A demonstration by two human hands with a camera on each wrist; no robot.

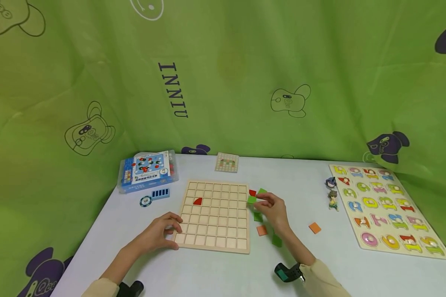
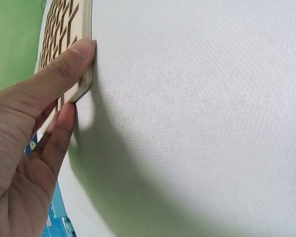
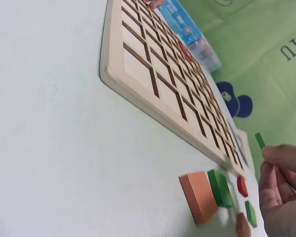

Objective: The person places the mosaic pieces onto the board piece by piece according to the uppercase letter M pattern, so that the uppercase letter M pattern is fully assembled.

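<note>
A square wooden grid board (image 1: 215, 250) lies flat on the table, with a red quarter-round tile (image 1: 198, 201) in one of its left cells. My left hand (image 1: 160, 232) holds the board's near left corner; in the left wrist view the thumb (image 2: 71, 61) lies over the rim and the fingers are at the corner's side. Off the board's right edge, my right hand (image 1: 274, 209) pinches a green tile (image 3: 260, 140) between thumb and fingertips, seen edge-on in the right wrist view. Around that hand lie a red tile (image 1: 252, 192), green tiles (image 1: 258, 217) and an orange tile (image 1: 262, 230).
Another orange tile (image 1: 314, 227) lies farther right. A number puzzle board (image 1: 369, 222) covers the right side, with two small figurines (image 1: 333, 200) beside it. At the back are a pattern card (image 1: 227, 162) and a blue box (image 1: 146, 171); a round chip (image 1: 145, 201) lies before the box.
</note>
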